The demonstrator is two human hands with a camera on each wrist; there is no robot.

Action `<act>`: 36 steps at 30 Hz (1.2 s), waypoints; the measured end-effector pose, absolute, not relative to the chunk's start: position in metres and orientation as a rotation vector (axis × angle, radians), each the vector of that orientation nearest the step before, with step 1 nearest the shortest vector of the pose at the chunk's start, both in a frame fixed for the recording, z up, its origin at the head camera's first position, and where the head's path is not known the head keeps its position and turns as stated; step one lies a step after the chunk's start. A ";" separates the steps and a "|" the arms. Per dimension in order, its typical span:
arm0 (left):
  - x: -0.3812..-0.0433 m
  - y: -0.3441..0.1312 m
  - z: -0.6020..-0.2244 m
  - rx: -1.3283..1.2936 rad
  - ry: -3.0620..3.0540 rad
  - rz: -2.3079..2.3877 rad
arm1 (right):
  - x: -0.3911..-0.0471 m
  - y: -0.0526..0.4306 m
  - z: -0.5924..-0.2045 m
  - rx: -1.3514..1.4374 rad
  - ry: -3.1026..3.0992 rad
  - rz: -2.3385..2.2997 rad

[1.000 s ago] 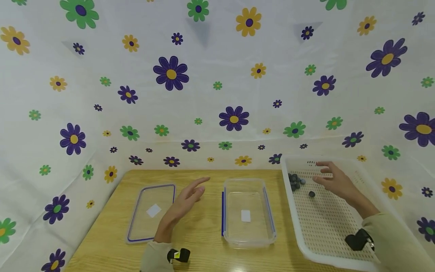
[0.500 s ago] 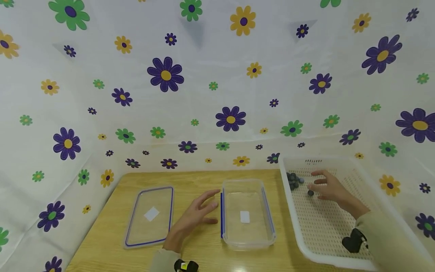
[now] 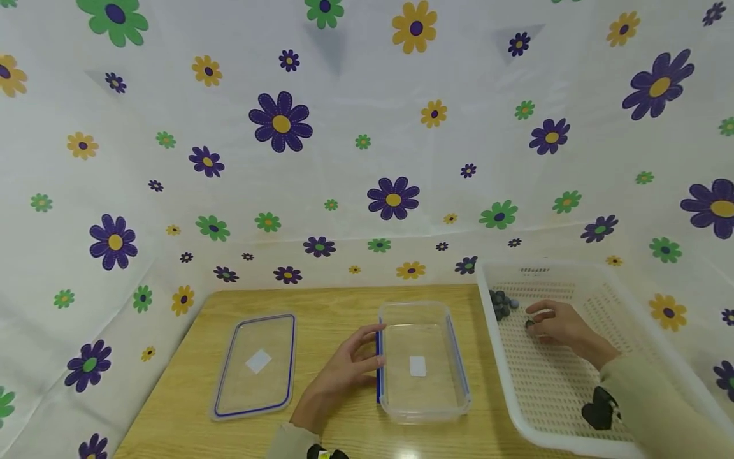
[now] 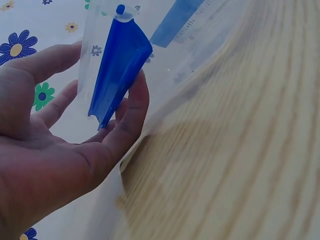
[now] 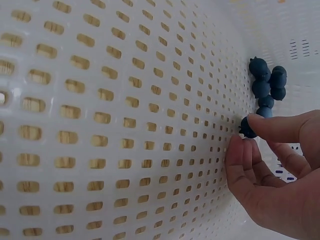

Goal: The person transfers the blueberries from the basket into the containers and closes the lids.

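My left hand (image 3: 346, 366) is at the left side of a clear plastic food container (image 3: 424, 398). In the left wrist view its loosely bent fingers touch the side wall, with one fingertip against the hanging blue latch (image 4: 120, 65). Inside the white perforated basket (image 3: 504, 382), my right hand (image 3: 562, 328) has its thumb and fingertips around a single dark blueberry (image 5: 247, 128), close over the basket floor. Several more blueberries (image 3: 500, 307) lie clustered by the basket's left wall, just beyond those fingers.
On the wooden table (image 3: 338, 433), a clear lid (image 3: 235, 382) with a blue seal lies flat at the left. A white flower-print cloth (image 3: 344, 166) hangs behind and along both sides.
My left hand has moved right from beside the lid to the container's left side. My right hand has lowered into the basket and closed its fingertips around the single blueberry.
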State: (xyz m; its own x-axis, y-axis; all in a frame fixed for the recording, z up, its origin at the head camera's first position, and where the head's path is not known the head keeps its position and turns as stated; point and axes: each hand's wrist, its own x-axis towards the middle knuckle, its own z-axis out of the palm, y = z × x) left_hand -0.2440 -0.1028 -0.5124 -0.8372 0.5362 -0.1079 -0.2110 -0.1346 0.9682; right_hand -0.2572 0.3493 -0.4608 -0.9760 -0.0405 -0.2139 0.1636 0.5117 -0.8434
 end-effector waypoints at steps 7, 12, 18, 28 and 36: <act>-0.243 -0.101 -0.512 0.327 1.634 2.055 | -0.259 0.348 -0.462 0.113 2.631 -1.355; -0.242 -0.104 -0.511 0.321 1.636 2.065 | -0.261 0.349 -0.462 0.117 2.635 -1.341; -0.243 -0.110 -0.510 0.323 1.658 2.047 | -0.260 0.353 -0.452 0.123 2.557 -1.412; -0.243 -0.135 -0.508 0.355 1.721 2.000 | -0.250 0.332 -0.407 -0.110 2.440 -1.698; -0.246 -0.142 -0.506 0.367 1.775 1.967 | -0.222 0.284 -0.357 -0.333 2.236 -2.094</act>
